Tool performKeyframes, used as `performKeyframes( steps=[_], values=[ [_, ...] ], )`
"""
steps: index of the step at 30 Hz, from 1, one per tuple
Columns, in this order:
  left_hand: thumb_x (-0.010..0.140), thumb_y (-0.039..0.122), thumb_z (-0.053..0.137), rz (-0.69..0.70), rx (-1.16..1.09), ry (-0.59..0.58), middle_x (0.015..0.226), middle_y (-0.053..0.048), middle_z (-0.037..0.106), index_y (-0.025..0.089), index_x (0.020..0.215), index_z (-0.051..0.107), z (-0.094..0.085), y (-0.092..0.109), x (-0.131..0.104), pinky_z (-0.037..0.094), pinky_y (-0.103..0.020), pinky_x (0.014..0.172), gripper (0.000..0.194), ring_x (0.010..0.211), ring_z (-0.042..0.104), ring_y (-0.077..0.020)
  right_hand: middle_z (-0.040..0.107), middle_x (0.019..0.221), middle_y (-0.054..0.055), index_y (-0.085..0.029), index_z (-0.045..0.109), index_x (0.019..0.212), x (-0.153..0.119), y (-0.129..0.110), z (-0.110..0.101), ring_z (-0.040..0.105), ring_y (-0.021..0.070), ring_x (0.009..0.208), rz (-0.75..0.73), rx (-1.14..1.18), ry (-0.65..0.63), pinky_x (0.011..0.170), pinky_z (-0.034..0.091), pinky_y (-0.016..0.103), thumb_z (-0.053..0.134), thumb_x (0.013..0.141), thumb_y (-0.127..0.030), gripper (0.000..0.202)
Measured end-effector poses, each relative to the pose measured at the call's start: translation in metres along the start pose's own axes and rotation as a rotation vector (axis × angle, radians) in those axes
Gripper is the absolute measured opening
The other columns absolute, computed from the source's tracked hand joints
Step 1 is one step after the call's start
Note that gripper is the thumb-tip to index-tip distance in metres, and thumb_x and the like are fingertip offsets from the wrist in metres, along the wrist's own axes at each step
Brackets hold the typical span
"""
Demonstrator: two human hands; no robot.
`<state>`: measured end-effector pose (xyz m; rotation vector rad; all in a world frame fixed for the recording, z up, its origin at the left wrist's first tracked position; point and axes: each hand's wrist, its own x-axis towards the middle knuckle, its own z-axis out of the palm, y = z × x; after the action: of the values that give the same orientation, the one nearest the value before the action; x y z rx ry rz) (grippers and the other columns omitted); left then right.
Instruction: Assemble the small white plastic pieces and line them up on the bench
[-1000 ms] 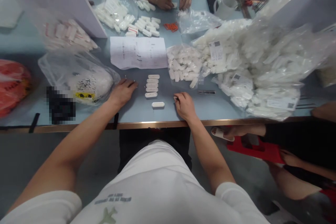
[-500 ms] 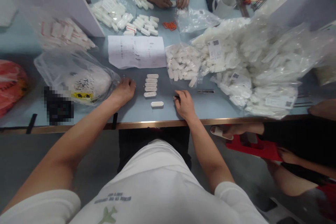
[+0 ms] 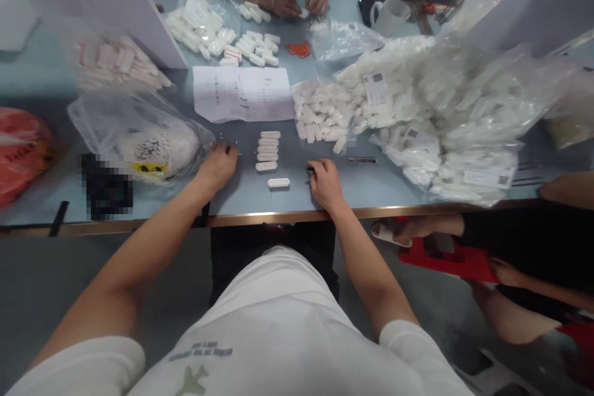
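Head camera: five white slotted pieces [image 3: 268, 150] lie in a column on the worktop [image 3: 250, 195] between my hands, with a single white piece [image 3: 279, 183] nearer the edge. For parts this small, I judge a light fingertip pinch and steady wrists best, keeping knuckles off the column. My left hand [image 3: 221, 164] lies back upward, fingers bent, beside the clear bag [image 3: 179, 142]; I cannot tell whether it pinches anything. My right hand [image 3: 327, 182] is half curled and narrow, a small dark thing [image 3: 310, 169] at its fingertips, grip unclear. Just to its right lies a slim metal tool [image 3: 362, 161].
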<state>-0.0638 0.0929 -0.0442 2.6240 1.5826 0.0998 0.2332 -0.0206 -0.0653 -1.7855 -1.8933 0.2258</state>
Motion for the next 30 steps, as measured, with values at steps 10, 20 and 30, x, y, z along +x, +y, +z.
performKeyframes(
  steps=[10, 20, 30],
  values=[
    [0.08, 0.021, 0.057, -0.445, -0.868, 0.332, 0.075, -0.001, 0.062, 0.02, 0.085, 0.062, -0.013, -0.009, 0.008, 0.048, -0.029, 0.066, 0.008, 0.066, 0.057, -0.0148, 0.059, 0.109, 0.015, -0.019, 0.068, 0.112, 0.004, -0.002, -0.002, 0.051, 0.0293, 0.103, 0.033, -0.084, -0.081, 0.091, 0.042, 0.045, 0.047, 0.091, -0.017, 0.03],
    [0.083, 0.018, 0.063, -0.501, -1.832, 0.417, 0.071, 0.002, 0.05, 0.02, 0.072, 0.048, -0.013, 0.005, 0.003, 0.041, -0.022, 0.059, 0.019, 0.063, 0.047, -0.0083, 0.059, 0.109, 0.016, -0.019, 0.069, 0.112, 0.004, -0.005, 0.0, 0.049, 0.0301, 0.102, 0.018, -0.104, -0.065, 0.088, 0.041, 0.046, 0.047, 0.091, -0.019, 0.031],
    [0.093, 0.017, 0.044, -0.627, -2.533, 0.283, 0.067, -0.002, 0.051, 0.015, 0.069, 0.053, -0.028, 0.022, -0.004, 0.036, -0.017, 0.051, 0.026, 0.06, 0.049, -0.008, 0.059, 0.112, 0.016, -0.016, 0.067, 0.116, 0.003, -0.006, -0.004, 0.048, 0.0297, 0.104, 0.005, -0.125, -0.076, 0.091, 0.04, 0.044, 0.047, 0.094, -0.024, 0.031]
  ],
)
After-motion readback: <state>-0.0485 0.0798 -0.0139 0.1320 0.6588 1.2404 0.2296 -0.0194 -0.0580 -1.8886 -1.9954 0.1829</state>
